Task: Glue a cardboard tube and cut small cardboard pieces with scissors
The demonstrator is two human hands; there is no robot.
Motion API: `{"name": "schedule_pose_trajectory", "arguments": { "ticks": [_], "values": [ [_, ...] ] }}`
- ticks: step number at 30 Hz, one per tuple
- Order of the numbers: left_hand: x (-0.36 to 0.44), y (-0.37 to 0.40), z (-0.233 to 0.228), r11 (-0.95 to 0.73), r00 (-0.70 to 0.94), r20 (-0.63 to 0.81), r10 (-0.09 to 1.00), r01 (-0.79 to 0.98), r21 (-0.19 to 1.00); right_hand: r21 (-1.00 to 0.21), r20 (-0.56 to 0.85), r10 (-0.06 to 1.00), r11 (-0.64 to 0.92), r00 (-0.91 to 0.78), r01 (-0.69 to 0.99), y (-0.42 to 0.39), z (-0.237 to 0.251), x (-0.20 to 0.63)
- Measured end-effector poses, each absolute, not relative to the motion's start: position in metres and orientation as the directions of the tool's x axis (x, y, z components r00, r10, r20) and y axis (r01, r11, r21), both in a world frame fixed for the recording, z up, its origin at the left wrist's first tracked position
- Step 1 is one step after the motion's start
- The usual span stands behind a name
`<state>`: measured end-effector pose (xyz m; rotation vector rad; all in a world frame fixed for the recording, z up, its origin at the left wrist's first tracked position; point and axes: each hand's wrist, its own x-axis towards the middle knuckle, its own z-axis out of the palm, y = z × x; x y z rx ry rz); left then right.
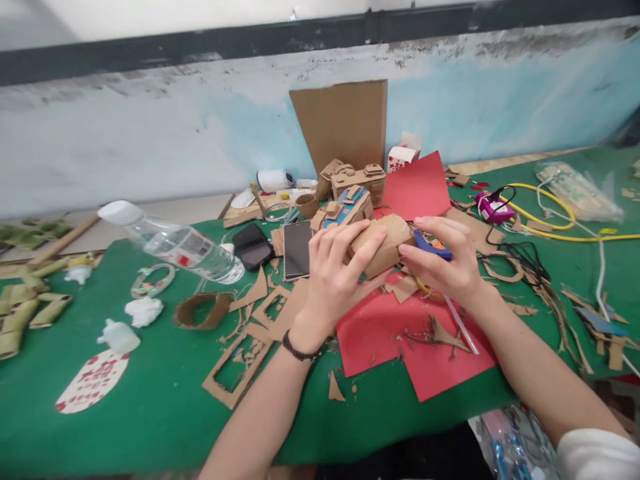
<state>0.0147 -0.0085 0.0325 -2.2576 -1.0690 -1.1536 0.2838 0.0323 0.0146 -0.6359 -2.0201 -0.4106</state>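
Above the middle of the table, my left hand (336, 273) is wrapped round a small brown cardboard box (384, 248), thumb beneath and fingers over its near side. My right hand (447, 260) pinches the box's right end between thumb and fingertips. Behind the right fingers lies a blue object (431, 248), partly hidden. Red paper sheets (373, 333) with cardboard scraps spread below both hands. Close beyond the box are a cardboard model with blue patches (353, 207) and a camera-shaped cardboard model (363, 181).
A clear water bottle (175, 247) leans at the left, near a black device (253, 247) and a phone (297, 250). A cardboard ring (203, 311) and cut cardboard frames (235, 367) lie nearer. Yellow cable (555, 230) and a purple device (494, 208) occupy the right.
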Motion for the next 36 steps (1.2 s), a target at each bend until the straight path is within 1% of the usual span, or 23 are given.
{"name": "schedule_pose_trajectory", "arguments": {
  "ticks": [3, 6, 9, 15, 17, 21, 25, 29, 31, 34, 36],
  "values": [
    [0.015, -0.007, 0.03, -0.642, 0.341, 0.8, 0.493, 0.764, 0.07, -0.052, 0.852, 0.351, 0.796, -0.389, 0.603, 0.03, 0.013, 0.283],
    [0.016, -0.006, 0.029, -0.643, 0.31, 0.797, 0.519, 0.755, 0.125, -0.069, 0.854, 0.354, 0.803, -0.381, 0.591, 0.029, 0.013, 0.284],
    [0.018, -0.006, 0.028, -0.638, 0.282, 0.809, 0.515, 0.756, 0.143, -0.077, 0.859, 0.356, 0.801, -0.369, 0.594, 0.027, 0.013, 0.286],
    [0.022, -0.005, 0.026, -0.669, 0.265, 0.84, 0.473, 0.729, 0.147, -0.152, 0.787, 0.448, 0.807, -0.425, 0.57, 0.025, 0.016, 0.285],
    [0.023, -0.006, 0.025, -0.67, 0.264, 0.834, 0.484, 0.726, 0.159, -0.147, 0.778, 0.449, 0.809, -0.438, 0.569, 0.025, 0.017, 0.284],
    [0.024, -0.008, 0.024, -0.655, 0.271, 0.816, 0.511, 0.737, 0.166, -0.127, 0.813, 0.408, 0.821, -0.415, 0.557, 0.026, 0.019, 0.284],
    [0.025, -0.009, 0.025, -0.643, 0.245, 0.812, 0.53, 0.74, 0.197, -0.133, 0.793, 0.435, 0.807, -0.426, 0.576, 0.027, 0.019, 0.285],
    [0.026, -0.008, 0.026, -0.645, 0.204, 0.837, 0.508, 0.734, 0.213, -0.107, 0.804, 0.413, 0.809, -0.428, 0.578, 0.026, 0.018, 0.286],
    [0.025, -0.007, 0.026, -0.636, 0.198, 0.835, 0.514, 0.741, 0.216, -0.098, 0.793, 0.42, 0.803, -0.442, 0.587, 0.024, 0.018, 0.286],
    [0.024, -0.008, 0.026, -0.631, 0.197, 0.831, 0.521, 0.744, 0.219, -0.111, 0.761, 0.447, 0.804, -0.471, 0.584, 0.023, 0.02, 0.286],
    [0.024, -0.009, 0.028, -0.637, 0.202, 0.832, 0.517, 0.74, 0.217, -0.131, 0.761, 0.448, 0.815, -0.469, 0.565, 0.022, 0.02, 0.285]
  ]
}}
